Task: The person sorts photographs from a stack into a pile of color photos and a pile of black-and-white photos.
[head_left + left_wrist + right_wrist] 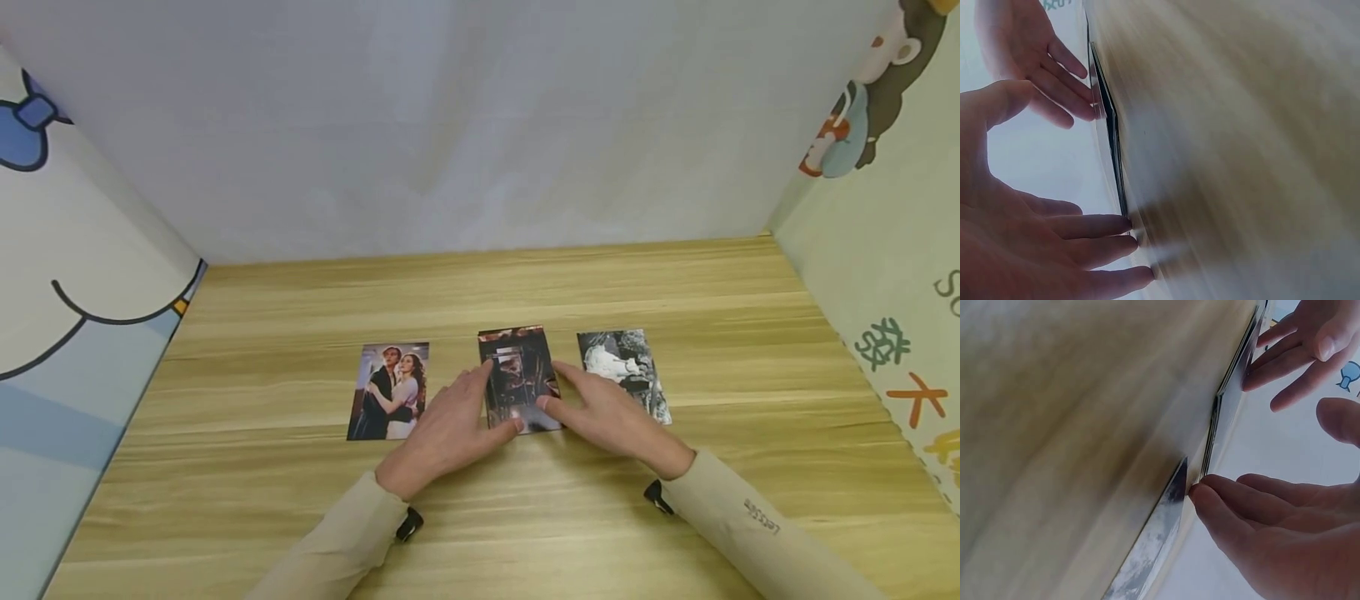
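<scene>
A dark picture card (517, 387) lies in the middle of the table. Both wrist views show its edge as a thin stack (1114, 144) of several layers. My left hand (450, 427) is at its left side, fingertips touching the edge and thumb near its lower edge. From the right, my right hand (613, 418) touches the stack's side with its fingertips. Fingers on both hands are mostly straight. Left of them lies a card picturing an embracing couple (390, 392). A black-and-white card (617, 354) is partly hidden beneath or behind the right hand.
The wooden table (300, 308) meets a pale back wall (337, 167). Cartoon-printed panels stand on the left (67, 250) and right (862, 275). Black straps (409, 525) show at both wrists.
</scene>
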`<state>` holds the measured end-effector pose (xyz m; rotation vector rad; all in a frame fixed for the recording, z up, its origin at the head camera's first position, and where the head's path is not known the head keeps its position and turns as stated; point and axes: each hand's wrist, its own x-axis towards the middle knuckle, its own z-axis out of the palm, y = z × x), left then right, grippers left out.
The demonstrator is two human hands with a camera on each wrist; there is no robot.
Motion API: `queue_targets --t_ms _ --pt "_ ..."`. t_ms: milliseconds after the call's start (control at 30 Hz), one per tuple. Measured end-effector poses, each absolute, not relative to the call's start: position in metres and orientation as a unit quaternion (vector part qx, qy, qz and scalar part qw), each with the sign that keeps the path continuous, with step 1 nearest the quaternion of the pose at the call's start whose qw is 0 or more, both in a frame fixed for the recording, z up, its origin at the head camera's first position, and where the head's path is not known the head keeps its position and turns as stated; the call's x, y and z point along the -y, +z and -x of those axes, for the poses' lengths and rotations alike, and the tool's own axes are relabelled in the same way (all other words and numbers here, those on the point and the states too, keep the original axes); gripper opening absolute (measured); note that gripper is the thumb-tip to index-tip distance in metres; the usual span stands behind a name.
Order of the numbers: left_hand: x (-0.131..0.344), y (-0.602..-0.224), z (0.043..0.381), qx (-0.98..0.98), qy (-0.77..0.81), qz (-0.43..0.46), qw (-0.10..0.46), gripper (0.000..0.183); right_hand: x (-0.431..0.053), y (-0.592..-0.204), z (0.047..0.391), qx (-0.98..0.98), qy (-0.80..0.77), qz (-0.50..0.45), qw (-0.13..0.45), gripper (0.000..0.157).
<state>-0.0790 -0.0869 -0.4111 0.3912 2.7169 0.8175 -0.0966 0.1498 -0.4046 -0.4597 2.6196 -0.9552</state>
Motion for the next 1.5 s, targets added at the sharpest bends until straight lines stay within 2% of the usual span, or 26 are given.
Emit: queue_targets --t_ms 300,1100,1267,1500 --pt "0.084 -0.411 0.08 -0.939 0.283 -0.13 0.144 0.096 -0.149 -0.407 0.095 -0.915 -0.331 0.169 0.154 0.068" --pt "0.087 -0.412 0.078 -0.933 0.303 -0.133 0.138 0.093 -0.151 -0.406 0.086 -0.912 -0.338 0.167 0.162 0.072" --pt "0.087 -0.411 0.077 -0.93 0.317 -0.132 0.128 0.09 -0.151 -0.404 0.084 -0.911 -0.343 0.168 0.157 0.074" --pt "0.086 -0.408 0.078 -0.919 0.367 -0.1 0.104 0.08 -0.154 -0.402 0.084 -0.899 -0.375 0.176 0.142 0.068"
